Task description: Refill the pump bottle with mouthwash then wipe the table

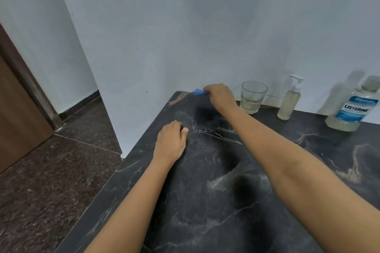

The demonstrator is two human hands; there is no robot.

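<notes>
While the loosely curled left hand (170, 141) braces near the table's (205, 201) left edge, the right hand (220, 96) grips the cloth (199, 92), wiping the far corner.

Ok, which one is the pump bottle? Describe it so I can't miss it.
Look along the back edge of the dark marbled table, where it meets the pale wall. Three containers stand there: a glass, the pump bottle, then a Listerine bottle. The pump bottle is the slim middle one, unlabelled, with a white pump head.
</notes>
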